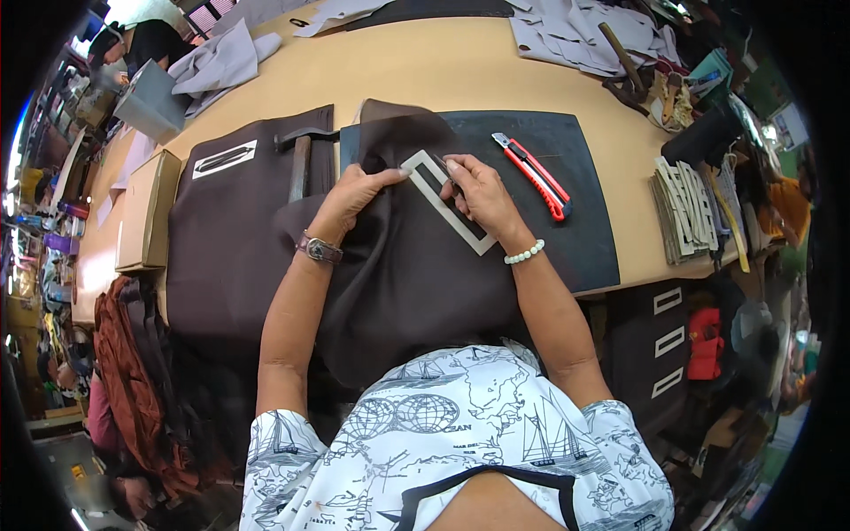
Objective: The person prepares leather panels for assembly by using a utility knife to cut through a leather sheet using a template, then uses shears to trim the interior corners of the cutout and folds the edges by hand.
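Note:
Dark brown sheet material (425,292) is draped over the table's near edge in front of me. On it lies a white rectangular frame (443,203), slanting down to the right, with the brown material showing through its opening. My left hand (354,196) pinches a fold of the material beside the frame's upper left corner, its thumb reaching to that corner. Over the frame's right side, my right hand (481,196) is closed in a pinch; a thin dark tip shows at its fingers, too small to name. Beneath the material is a dark cutting mat (567,159), with a red utility knife (536,177) on it.
A hammer (301,164) rests on more brown material, near another white frame (225,159). A cardboard box (146,212) and a grey bin (152,102) stand left. White pattern pieces (686,208) and tools (664,97) sit right. Another person (146,40) is at the far left.

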Tool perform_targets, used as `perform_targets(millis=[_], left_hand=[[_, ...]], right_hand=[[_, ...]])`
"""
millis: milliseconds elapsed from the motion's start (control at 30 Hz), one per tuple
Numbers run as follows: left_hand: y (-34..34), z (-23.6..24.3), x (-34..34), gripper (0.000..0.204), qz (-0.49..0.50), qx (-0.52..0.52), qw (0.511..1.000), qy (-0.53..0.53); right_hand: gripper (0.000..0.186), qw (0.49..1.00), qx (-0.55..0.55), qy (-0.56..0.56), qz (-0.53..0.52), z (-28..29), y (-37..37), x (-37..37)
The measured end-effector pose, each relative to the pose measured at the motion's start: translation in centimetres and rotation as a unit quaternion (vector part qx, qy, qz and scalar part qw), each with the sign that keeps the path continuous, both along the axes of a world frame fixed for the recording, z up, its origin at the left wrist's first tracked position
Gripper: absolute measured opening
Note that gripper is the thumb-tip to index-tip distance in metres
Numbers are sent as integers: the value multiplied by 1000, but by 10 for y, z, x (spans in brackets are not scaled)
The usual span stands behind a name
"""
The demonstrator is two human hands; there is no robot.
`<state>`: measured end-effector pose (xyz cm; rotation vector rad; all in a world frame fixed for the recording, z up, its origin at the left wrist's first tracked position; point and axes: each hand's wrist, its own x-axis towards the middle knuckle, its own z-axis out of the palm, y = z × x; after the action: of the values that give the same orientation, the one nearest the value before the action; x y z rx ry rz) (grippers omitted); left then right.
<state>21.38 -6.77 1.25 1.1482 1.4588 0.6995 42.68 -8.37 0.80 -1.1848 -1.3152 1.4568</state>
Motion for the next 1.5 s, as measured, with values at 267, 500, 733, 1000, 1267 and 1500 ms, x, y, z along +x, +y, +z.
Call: perform_targets(millis=[267, 500, 733, 1000, 1267, 1500], left_hand=[[-10, -6, 32, 37, 100, 120, 981, -111], [-11, -8, 44, 44, 175, 80, 957, -216], [-28, 13, 45, 33, 123, 17, 962, -243], [-32, 8, 52, 42, 21, -44, 945, -325], [-27, -2, 50, 55, 146, -30, 944, -293], [-31, -2, 51, 27, 92, -29, 908, -407]], right_hand=[[35, 1000, -10, 21, 1, 2, -8, 4], [33, 998, -41, 48, -3, 4, -11, 0], [31, 997, 3, 63, 33, 46, -9, -3], [29, 989, -133, 0, 72, 38, 49, 3], [31, 998, -54, 12, -21, 59, -17, 28], [23, 997, -70, -15, -8, 37, -51, 25]])
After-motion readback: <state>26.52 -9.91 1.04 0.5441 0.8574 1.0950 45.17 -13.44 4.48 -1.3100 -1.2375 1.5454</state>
